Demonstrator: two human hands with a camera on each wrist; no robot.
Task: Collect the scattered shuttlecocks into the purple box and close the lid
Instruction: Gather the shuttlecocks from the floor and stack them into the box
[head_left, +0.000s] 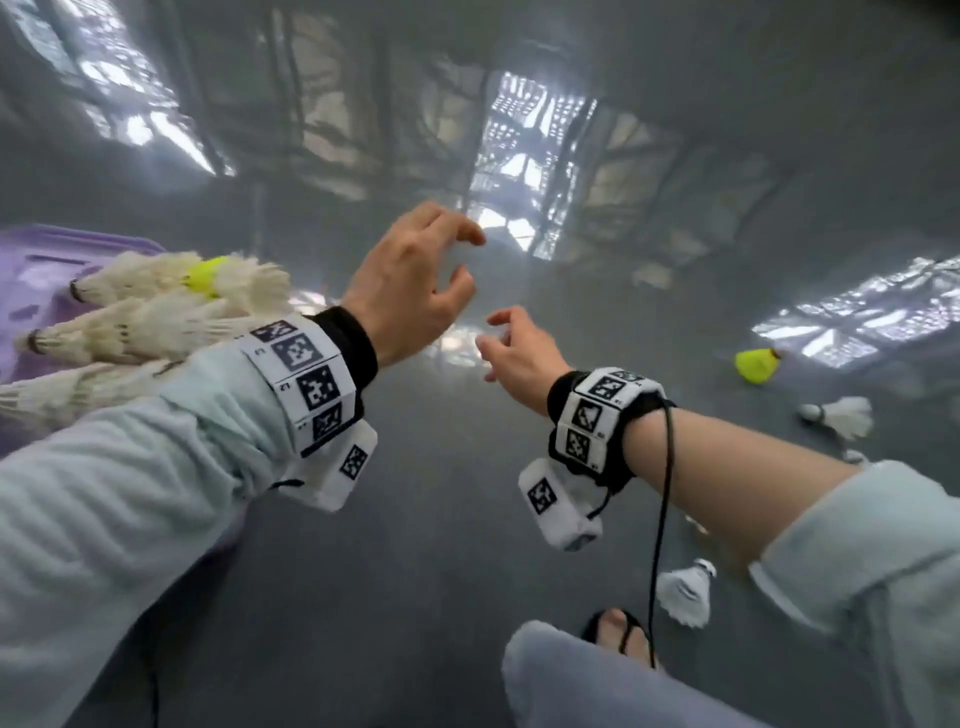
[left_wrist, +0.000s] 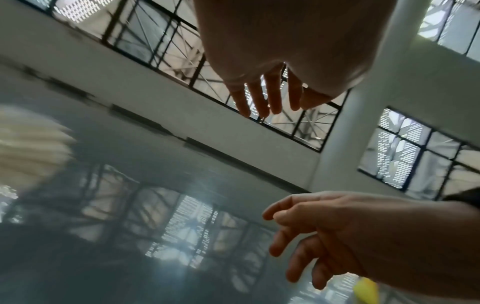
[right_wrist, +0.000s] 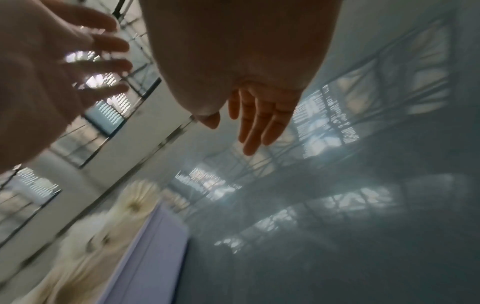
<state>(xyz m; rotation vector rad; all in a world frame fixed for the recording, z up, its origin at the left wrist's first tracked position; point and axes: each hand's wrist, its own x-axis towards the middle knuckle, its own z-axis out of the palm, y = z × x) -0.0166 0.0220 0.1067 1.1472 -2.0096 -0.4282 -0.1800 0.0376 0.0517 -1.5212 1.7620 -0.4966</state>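
Note:
The purple box (head_left: 47, 270) stands on the floor at the left, and several white shuttlecocks (head_left: 135, 322) plus a yellow one (head_left: 205, 275) stick out of it. My left hand (head_left: 441, 275) hovers just right of the box with loosely spread fingers, holding nothing. My right hand (head_left: 506, 338) hangs beside it, also empty with relaxed fingers. Loose on the floor to the right lie a yellow shuttlecock (head_left: 756, 365), a white shuttlecock (head_left: 841, 415) and another white shuttlecock (head_left: 685, 590) near my foot. The right wrist view shows the box wall (right_wrist: 155, 246) and blurred feathers (right_wrist: 91, 246).
The glossy grey floor (head_left: 415, 545) mirrors the windows. My knee (head_left: 571, 680) and sandalled foot (head_left: 618, 631) are at the bottom. A black cable (head_left: 662, 519) dangles from the right wrist band. A white wall with dark-framed windows (left_wrist: 405, 156) stands ahead.

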